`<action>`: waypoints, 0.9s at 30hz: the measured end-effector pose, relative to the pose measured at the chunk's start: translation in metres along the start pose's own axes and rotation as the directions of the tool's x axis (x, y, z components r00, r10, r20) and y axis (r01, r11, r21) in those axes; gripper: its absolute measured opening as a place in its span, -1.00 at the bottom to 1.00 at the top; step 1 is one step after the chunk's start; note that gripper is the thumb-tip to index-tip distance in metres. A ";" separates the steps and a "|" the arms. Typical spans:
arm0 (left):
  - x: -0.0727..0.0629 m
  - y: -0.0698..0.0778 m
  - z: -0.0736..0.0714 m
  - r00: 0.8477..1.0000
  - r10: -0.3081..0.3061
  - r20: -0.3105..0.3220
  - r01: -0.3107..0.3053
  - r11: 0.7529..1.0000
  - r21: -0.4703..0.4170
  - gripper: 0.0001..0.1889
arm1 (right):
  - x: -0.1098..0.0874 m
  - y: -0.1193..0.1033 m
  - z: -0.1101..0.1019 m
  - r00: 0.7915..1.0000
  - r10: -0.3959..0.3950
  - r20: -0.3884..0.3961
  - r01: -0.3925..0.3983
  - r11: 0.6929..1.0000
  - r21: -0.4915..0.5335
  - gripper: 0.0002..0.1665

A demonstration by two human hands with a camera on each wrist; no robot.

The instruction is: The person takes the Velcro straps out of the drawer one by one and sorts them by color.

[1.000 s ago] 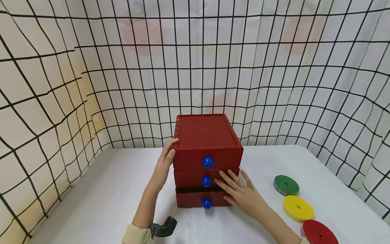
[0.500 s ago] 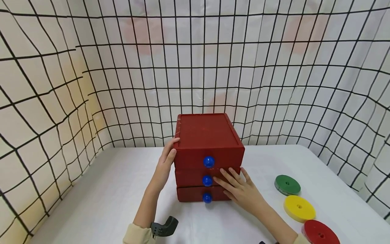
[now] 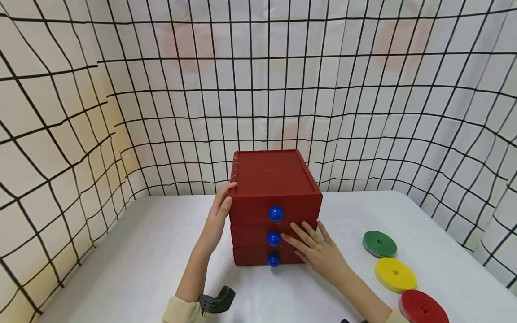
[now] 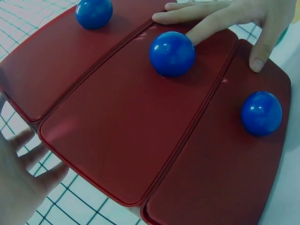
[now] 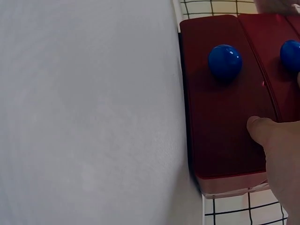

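Observation:
A dark red chest of three drawers (image 3: 270, 175) stands on the white table in the head view, each drawer front bearing a round blue knob (image 3: 276, 214). All three drawers sit pushed in. My left hand (image 3: 214, 222) rests along the chest's left side, fingertips at the upper edge, fingers extended. Spread over the right part of the middle and bottom fronts is my right hand (image 3: 321, 251), its fingers straight. In the right wrist view, my thumb lies on the bottom drawer front (image 5: 225, 136), clear of that drawer's blue knob (image 5: 225, 62).
To the right lie a green disc (image 3: 379, 243), a yellow disc (image 3: 396, 274) and a red disc (image 3: 424, 307), one in front of another on the white table (image 3: 133, 260). Behind and at both sides rise white walls with a black grid (image 3: 266, 89).
The bottom drawer, ajar a second ago with a dark gap above its front, has slid back into the chest. My right hand moved slightly forward; my left hand stayed on the side.

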State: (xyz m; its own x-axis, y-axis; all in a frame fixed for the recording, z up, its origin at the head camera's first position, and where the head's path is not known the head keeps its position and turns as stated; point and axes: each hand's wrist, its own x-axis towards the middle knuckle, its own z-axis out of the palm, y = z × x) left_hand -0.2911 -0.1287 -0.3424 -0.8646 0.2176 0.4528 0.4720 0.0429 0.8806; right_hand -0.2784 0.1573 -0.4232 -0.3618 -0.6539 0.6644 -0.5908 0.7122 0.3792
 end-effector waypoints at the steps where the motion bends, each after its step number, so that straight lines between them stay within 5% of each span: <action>1: 0.000 0.000 0.000 1.000 0.000 -0.001 0.000 1.000 0.001 -0.60 | 0.000 0.000 0.000 1.000 0.003 0.000 -0.003 1.000 0.004 -0.49; 11: 0.001 0.004 -0.002 1.000 0.016 -0.006 -0.016 0.999 0.028 -0.60 | 0.003 -0.001 0.001 1.000 0.003 -0.009 -0.003 1.000 0.010 -0.49; 19: -0.004 0.022 0.007 0.998 0.001 -0.062 0.002 0.998 0.055 -0.60 | 0.005 -0.002 -0.001 0.999 0.031 -0.016 -0.030 0.997 0.074 -0.46; 27: -0.004 -0.005 0.003 0.996 0.051 -0.068 -0.042 0.990 0.135 -0.58 | 0.002 -0.006 -0.009 0.993 0.102 -0.054 -0.091 0.978 0.185 -0.48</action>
State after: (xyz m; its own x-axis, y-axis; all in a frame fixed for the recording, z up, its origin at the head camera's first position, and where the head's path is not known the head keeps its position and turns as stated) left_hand -0.2899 -0.1273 -0.3492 -0.8490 0.1523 0.5060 0.5266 0.1645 0.8340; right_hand -0.2692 0.1540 -0.4187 -0.3809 -0.5629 0.7336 -0.6789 0.7089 0.1914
